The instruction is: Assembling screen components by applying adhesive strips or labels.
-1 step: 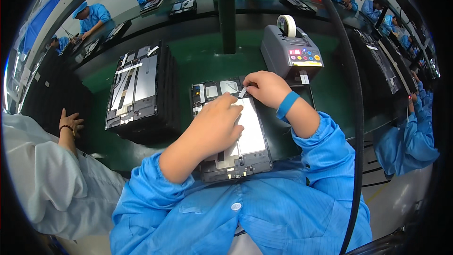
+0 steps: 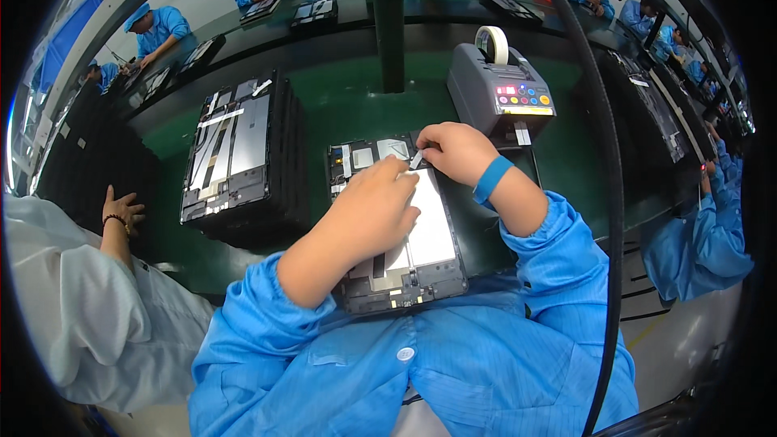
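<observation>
In front of me lies an opened tablet [image 2: 433, 235], its inside face up, with silver panels and black edges. My right hand [image 2: 460, 154], a blue band at its wrist, is closed at the tablet's far right corner. Its thumb and fingertips pinch a short whitish strip of tape [image 2: 417, 159] that lies against the tablet. Across the silver panel reaches my left hand [image 2: 376, 204], palm down, fingers bent slightly and thumb apart, holding nothing visible. It hides the tablet's middle left part. Another piece of tape [image 2: 346, 160] is stuck near the far left corner.
A stack of similar opened tablets [image 2: 243, 142] stands to the left. A grey tape dispenser [image 2: 494, 89] with lit buttons is at the far right. A co-worker's hand [image 2: 121, 210] rests at the left. A green post [image 2: 388, 32] and a black cable [image 2: 603, 113] rise nearby.
My left hand and forearm have shifted very slightly to the right over the tablet. The right hand keeps its place at the strip of tape.
</observation>
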The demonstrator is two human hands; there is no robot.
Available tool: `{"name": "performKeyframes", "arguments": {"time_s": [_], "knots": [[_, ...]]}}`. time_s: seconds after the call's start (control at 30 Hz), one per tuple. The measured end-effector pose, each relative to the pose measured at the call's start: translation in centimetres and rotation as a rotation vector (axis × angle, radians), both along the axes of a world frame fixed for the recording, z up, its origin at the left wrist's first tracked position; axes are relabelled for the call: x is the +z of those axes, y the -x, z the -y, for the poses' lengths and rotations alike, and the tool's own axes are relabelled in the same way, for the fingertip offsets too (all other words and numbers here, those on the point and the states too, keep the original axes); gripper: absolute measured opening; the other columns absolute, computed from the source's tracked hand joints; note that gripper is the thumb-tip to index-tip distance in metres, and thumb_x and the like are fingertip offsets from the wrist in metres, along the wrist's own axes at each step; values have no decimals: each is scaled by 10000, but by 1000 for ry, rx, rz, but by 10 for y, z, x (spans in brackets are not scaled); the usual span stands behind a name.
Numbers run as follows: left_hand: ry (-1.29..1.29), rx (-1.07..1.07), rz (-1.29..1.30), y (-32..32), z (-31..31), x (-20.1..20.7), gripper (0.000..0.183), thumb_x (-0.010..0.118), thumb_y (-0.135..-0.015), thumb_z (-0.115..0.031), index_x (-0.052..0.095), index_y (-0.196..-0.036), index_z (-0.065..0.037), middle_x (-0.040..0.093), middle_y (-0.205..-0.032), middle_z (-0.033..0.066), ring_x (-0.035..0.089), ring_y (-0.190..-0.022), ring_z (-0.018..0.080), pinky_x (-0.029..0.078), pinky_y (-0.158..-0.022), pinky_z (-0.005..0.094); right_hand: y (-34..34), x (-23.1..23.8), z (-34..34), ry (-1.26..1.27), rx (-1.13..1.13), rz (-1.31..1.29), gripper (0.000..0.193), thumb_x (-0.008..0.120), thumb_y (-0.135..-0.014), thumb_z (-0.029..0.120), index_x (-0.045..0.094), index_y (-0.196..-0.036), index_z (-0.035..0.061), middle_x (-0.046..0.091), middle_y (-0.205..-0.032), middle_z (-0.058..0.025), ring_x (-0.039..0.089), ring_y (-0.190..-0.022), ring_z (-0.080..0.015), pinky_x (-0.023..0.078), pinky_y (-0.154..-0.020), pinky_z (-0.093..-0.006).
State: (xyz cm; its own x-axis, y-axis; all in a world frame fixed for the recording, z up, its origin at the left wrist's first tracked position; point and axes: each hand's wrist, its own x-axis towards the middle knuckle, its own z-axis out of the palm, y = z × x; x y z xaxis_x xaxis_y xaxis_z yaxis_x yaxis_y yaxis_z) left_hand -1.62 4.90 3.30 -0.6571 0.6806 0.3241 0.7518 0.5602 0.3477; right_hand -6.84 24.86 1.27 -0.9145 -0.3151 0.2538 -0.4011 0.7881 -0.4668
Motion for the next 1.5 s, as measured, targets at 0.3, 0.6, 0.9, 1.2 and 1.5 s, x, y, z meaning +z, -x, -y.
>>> {"name": "performKeyframes", "arguments": {"time_s": [0.3, 0.6, 0.9, 1.2, 1.5], "knots": [[26, 115, -92, 30, -14, -27, 444, 644, -741, -212, 594, -1113, 25, 543, -1154, 172, 517, -1089, 341, 413, -939, 424, 14, 16, 0, -133, 155, 178, 105, 571, -858, 152, 588, -927, 73, 643, -826, -146, 610, -787, -350, 482, -687, -417], [-6, 132, -63, 30, -13, -28, 487, 655, -739, -237, 582, -1140, 29, 533, -1173, 168, 485, -1133, 342, 374, -972, 435, 16, 13, -4, -59, 78, 88, 124, 599, -834, 120, 595, -944, 63, 632, -744, -122, 607, -688, -319, 480, -632, -397], [20, 134, -98, 30, -12, -30, 496, 661, -757, -260, 574, -1152, 26, 530, -1165, 147, 466, -1148, 295, 371, -949, 403, 17, 16, -1, -181, 134, 67, 102, 603, -800, 95, 645, -880, 48, 644, -762, -136, 620, -715, -320, 500, -649, -382], [14, 135, -89, 29, -12, -31, 491, 662, -762, -264, 580, -1150, 25, 529, -1178, 145, 459, -1162, 291, 368, -952, 403, 24, 16, -6, -157, 219, 63, 126, 614, -818, 135, 638, -911, 53, 637, -736, -145, 614, -681, -319, 493, -622, -381], [-9, 138, -89, 29, -11, -32, 490, 657, -759, -247, 578, -1154, 31, 527, -1179, 161, 469, -1148, 316, 367, -964, 416, 26, 19, 3, -330, 155, 117, 129, 555, -865, 153, 605, -864, 35, 638, -779, -157, 609, -706, -346, 490, -640, -408]]}}
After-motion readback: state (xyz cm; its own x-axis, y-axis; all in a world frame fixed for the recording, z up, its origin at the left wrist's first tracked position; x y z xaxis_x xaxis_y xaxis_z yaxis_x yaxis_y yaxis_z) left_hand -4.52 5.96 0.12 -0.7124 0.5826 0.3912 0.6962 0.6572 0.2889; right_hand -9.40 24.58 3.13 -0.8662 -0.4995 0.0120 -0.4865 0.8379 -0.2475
